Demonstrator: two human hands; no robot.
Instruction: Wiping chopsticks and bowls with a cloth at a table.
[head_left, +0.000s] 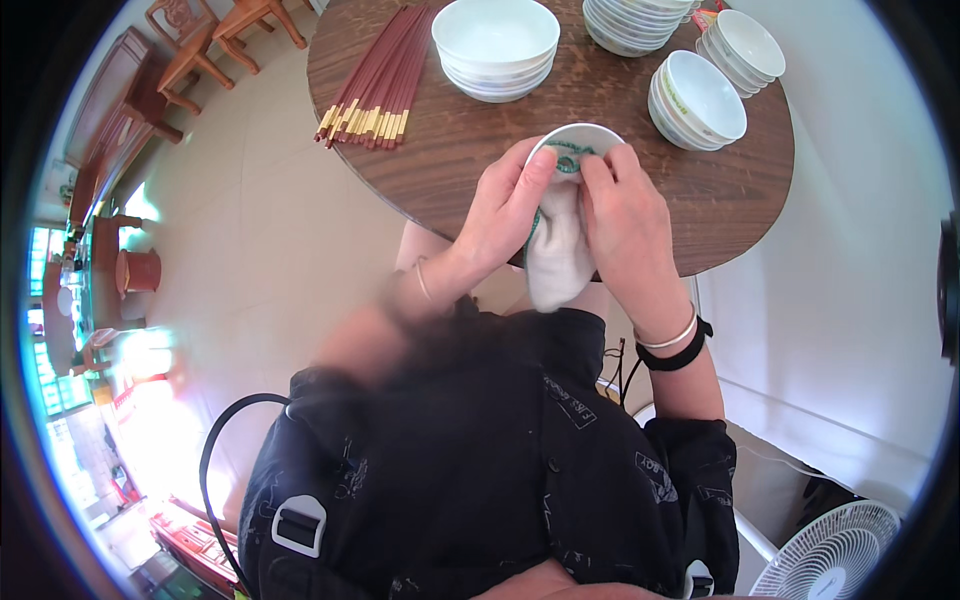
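Note:
A small white bowl (585, 132) is held up near the front edge of the round wooden table (457, 176), its opening tilted towards me. My left hand (514, 199) grips its left side, the thumb over the rim and inside. A white cloth with green stitched edging (559, 255) is tucked partly into the bowl and hangs down below it. My right hand (626, 202) is on the bowl's right side, with its fingers pressing the cloth inside the rim. The fingertips of both hands are partly hidden by the bowl and cloth.
Dark red chopsticks with gold ends (375, 90) lie at the table's left. Beyond my hands stand a stack of large white bowls (495, 52) and stacks of smaller bowls (697, 97). A white wall (847, 225) borders the right; a fan (832, 555) stands at lower right.

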